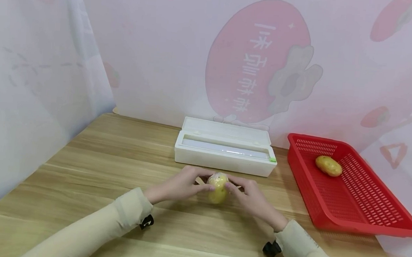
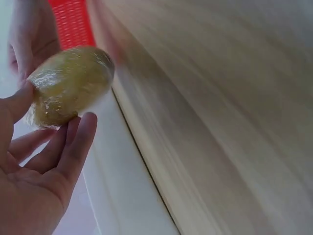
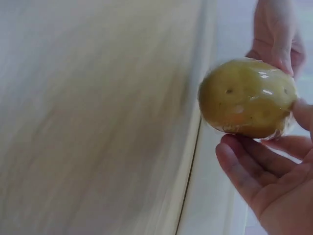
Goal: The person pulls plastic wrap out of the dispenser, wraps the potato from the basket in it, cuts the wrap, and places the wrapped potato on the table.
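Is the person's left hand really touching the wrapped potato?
Touching. The left wrist view shows it: the left hand grips the wrapped potato, its thumb and fingers meeting the film-covered surface.

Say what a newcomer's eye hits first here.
Probably the bright red basket at the head view's right, with a loose potato inside. Next, the film-wrapped potato at center, held between left grip and right grip, before the open white box. Then the big pink print on the backdrop behind.
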The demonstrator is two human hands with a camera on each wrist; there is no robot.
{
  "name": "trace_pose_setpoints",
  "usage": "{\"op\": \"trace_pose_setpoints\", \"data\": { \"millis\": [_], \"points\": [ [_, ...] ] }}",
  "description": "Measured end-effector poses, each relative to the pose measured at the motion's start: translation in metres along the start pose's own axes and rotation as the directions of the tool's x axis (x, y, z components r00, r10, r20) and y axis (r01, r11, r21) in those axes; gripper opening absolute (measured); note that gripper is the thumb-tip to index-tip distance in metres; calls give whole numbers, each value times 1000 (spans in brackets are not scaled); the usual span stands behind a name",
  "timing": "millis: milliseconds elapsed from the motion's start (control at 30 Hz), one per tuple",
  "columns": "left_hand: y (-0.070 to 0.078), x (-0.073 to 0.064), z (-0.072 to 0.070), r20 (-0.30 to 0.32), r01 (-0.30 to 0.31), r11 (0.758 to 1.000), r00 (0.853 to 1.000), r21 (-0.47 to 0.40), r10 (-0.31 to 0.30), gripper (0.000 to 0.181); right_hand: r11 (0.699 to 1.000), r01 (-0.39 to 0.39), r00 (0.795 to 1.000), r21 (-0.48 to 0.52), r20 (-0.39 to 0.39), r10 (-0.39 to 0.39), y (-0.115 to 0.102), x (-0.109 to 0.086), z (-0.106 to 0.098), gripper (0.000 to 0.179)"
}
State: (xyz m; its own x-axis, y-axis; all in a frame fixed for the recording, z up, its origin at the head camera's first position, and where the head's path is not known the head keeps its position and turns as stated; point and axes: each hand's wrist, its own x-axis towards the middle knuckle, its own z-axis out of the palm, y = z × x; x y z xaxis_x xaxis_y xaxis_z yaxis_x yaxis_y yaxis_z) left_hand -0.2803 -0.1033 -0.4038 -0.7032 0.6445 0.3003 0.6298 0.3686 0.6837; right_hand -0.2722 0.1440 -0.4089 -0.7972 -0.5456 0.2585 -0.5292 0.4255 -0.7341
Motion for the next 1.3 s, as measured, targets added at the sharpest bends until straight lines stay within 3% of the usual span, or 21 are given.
{"op": "trace_pose_setpoints", "data": {
  "millis": [67,167,300,400,467,567,733,967,1133,1300],
  "points": [
    [2,1,-1,15,50,998,999,-44,-49,37,993,-73,997,91,15,72,-3,1,-2,36],
    [1,0,1,67,133,988,990,-78,-128,35,951,-224,973,212,96,208,-3,1,-2,38],
    [-5,-1,7,141,233,958,967,-170,-210,30,884,-388,919,260,183,349,0,2,0,42],
    [-9,0,12,109,254,950,965,-183,-237,34,867,-432,900,247,177,398,1,4,3,43],
    [-10,1,15,46,241,961,970,-134,-237,39,878,-428,903,215,142,406,1,5,5,43],
    [-10,2,17,-29,206,977,978,-56,-208,42,927,-364,932,94,34,362,1,6,8,39],
    [-7,0,17,-12,132,991,991,11,-132,43,964,-247,966,-95,-99,237,-5,1,10,33],
    [-11,-1,15,63,75,997,995,21,-76,86,993,-108,993,-50,45,111,-6,-5,7,71],
    [-16,2,15,60,29,999,998,17,-30,81,995,-97,991,3,97,96,3,-4,4,78],
    [-18,4,14,39,43,999,998,3,-43,81,998,-42,995,-36,85,45,10,-1,1,75]
  ]
}}
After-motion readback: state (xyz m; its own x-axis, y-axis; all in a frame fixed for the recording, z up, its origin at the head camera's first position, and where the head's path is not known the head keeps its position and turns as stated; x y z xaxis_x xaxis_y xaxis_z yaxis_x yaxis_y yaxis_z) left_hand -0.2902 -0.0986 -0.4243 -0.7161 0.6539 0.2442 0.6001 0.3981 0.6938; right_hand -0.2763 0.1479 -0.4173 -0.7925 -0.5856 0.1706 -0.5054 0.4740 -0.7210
